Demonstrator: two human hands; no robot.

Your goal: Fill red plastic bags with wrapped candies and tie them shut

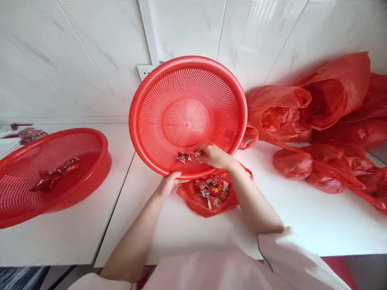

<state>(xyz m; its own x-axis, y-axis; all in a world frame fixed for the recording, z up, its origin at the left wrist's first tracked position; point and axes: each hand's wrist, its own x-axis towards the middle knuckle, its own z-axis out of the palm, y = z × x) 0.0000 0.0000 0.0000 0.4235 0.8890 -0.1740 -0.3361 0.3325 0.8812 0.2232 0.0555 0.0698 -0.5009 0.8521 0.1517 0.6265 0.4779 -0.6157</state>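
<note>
A round red mesh basket (189, 82) is tilted up with its opening toward me. My left hand (169, 183) grips its lower rim, fingers under or behind the edge and thumb on top. Inside the basket, my right hand (213, 156) is closed on small red packets near the lower wall. A few more small packets (183, 156) lie just left of those fingers. Below the rim, an open red plastic bag (199, 208) with several red packets (215, 189) rests on the white table, partly behind my right forearm.
At the left, another red basket (90, 177) holds several red packets (56, 173). Red plastic bags (278, 108) are piled at the right against the tiled wall. A wall socket (144, 71) is behind the tilted basket. A seam runs across the white table (302, 217) left of me.
</note>
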